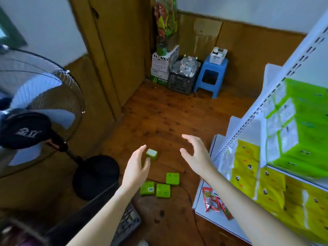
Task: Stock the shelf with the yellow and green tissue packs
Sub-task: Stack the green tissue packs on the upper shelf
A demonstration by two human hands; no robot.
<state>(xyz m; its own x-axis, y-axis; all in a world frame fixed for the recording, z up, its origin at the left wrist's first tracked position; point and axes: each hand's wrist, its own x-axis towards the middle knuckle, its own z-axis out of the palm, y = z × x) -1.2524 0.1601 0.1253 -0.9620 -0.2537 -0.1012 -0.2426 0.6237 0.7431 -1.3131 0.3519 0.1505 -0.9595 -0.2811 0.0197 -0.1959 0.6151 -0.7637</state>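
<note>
Several small green tissue packs lie on the wooden floor. One green pack (152,155) sits just past my left hand (136,171), whose spread fingers and thumb frame it; the thumb overlaps its near corner. Three more green packs (163,190) lie together closer to me. My right hand (197,157) hovers open with curled fingers to the right of the packs, holding nothing. On the right, the white shelf (266,96) holds a wrapped bundle of green tissue packs (305,132) above and yellow tissue packs (248,167) below.
A standing fan (35,107) with a black round base (95,176) crowds the left. Red snack packets (211,199) lie on the bottom shelf board. In the far corner stand a blue stool (211,75), a dark crate of bottles (182,80) and cartons (163,66).
</note>
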